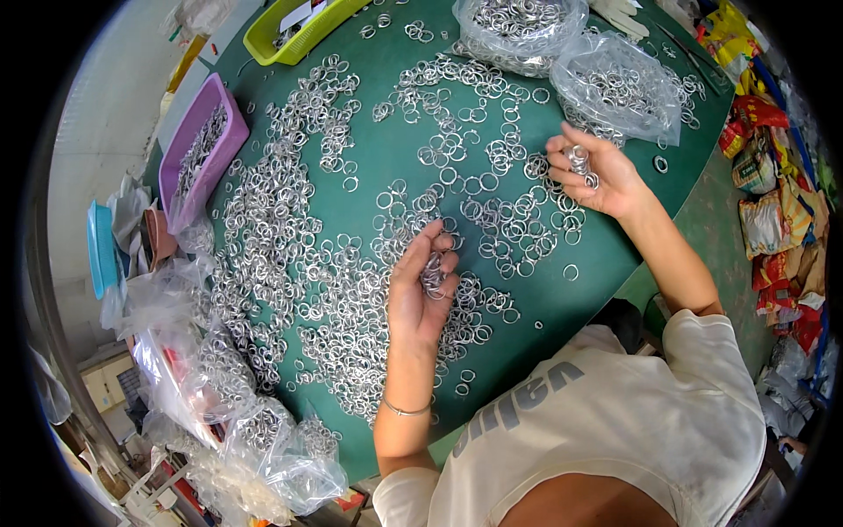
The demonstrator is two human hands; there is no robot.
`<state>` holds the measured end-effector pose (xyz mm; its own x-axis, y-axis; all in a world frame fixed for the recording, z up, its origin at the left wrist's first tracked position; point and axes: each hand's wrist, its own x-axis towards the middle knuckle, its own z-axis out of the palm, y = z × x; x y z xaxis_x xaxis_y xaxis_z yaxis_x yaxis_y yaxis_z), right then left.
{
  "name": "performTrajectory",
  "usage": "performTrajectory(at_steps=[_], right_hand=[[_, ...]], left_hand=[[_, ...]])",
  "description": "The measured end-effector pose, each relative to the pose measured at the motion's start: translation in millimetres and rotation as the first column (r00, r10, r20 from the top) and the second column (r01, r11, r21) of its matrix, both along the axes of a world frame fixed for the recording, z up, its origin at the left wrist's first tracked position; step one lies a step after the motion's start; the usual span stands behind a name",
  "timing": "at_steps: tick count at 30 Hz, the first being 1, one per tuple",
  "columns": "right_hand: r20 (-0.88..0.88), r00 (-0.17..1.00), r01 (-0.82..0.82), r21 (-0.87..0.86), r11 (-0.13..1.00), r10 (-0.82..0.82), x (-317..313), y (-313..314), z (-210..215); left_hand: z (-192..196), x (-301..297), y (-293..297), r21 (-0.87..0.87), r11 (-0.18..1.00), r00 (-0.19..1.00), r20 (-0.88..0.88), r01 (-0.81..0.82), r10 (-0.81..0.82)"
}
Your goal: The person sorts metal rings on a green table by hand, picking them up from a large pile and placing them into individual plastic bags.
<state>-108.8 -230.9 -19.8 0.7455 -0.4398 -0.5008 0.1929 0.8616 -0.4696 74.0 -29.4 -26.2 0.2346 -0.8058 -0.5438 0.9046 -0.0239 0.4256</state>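
Silver metal rings, some with a small tab on the side, lie in heaps over the green table. My left hand is turned palm up over the middle heap, its fingers curled round several rings. To the right, beside a looser cluster of rings, my right hand is raised a little with a few rings cupped in its bent fingers. An open clear plastic bag of rings sits just beyond that hand. How many rings each hand holds is partly hidden by the fingers.
A second bag of rings stands at the far edge near a white glove. At the left are a purple basket, a yellow-green basket and a blue tray. Plastic bags crowd the near left edge.
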Motion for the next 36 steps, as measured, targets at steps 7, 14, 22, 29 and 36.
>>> performTrajectory(at_steps=[7, 14, 22, 29, 36], right_hand=[[-0.370, 0.818, -0.424, -0.905, -0.027, -0.441, 21.8, -5.8, -13.1], [-0.585, 0.742, -0.670, -0.637, -0.382, -0.327, 26.2, 31.6, -8.7], [-0.427, 0.763, -0.562, -0.808, -0.174, -0.485, 17.8, -15.4, -11.0], [-0.173, 0.906, -0.301, -0.904, -0.303, -0.385, 40.0, -31.6, -35.6], [0.173, 0.983, -0.084, 0.088, 0.993, 0.067, 14.5, -16.2, -5.6]], left_hand=[[5.5, -8.4, -1.8, 0.080, 0.993, 0.968, 0.233, 0.082, -0.099], [7.3, -11.3, -3.3, 0.054, 0.990, 0.958, 0.249, 0.134, -0.143], [3.6, -12.7, -3.6, 0.018, 0.986, 0.970, 0.177, 0.168, -0.169], [7.7, -18.5, -10.0, 0.022, 0.982, 0.964, 0.189, 0.187, -0.188], [5.7, -21.1, -14.9, 0.061, 0.983, 0.974, 0.136, 0.172, -0.179]])
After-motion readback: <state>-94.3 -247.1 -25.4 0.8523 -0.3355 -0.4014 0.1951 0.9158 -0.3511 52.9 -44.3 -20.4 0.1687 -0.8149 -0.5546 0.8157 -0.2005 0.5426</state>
